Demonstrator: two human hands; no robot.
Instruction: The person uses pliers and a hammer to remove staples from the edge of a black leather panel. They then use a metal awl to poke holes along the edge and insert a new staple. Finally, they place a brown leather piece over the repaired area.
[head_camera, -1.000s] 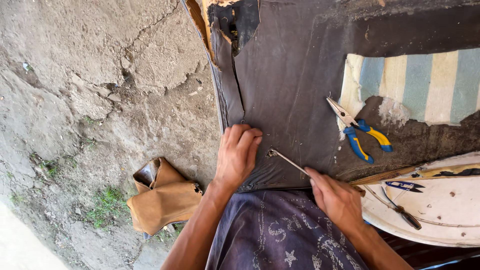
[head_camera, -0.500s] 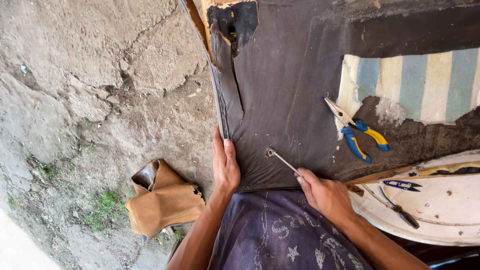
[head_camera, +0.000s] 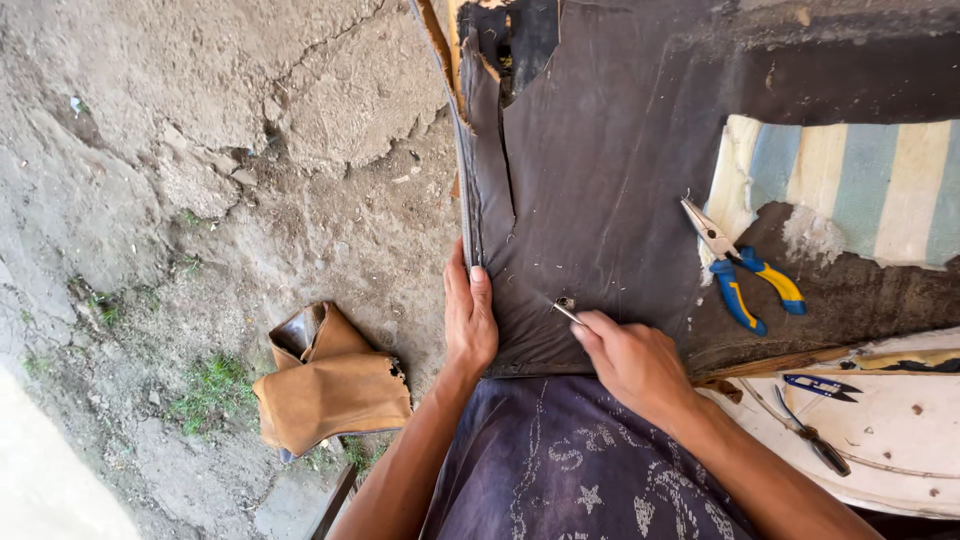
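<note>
1. Honestly, the sketchy bit is mid-frame: the right hand (head_camera: 632, 362) is pinched shut around a thin metal tool with a ringed tip (head_camera: 566, 309), and that tip sits on the dark brown leather-like sheet (head_camera: 610, 180) just right of centre. If the tip skids, I'd guess it scratches or tears the sheet.
2. The left hand (head_camera: 468, 318) lies flat and open, holding nothing, along the sheet's left edge, fairly near that tip. A slip leftward could jab it.
3. The blue and yellow handled pliers (head_camera: 738, 272) rest loose on the sheet at centre right; tugging the sheet could slide them off.
4. Containers: only the white shallow tray-like panel (head_camera: 900, 450) at lower right, with a small blue-handled cutter (head_camera: 818, 386) and a slim dark tool (head_camera: 812, 438) in it.
5. The tan folded leather piece (head_camera: 330, 385) sits on the cracked dirt ground (head_camera: 200, 150), lower left, well apart.
</note>
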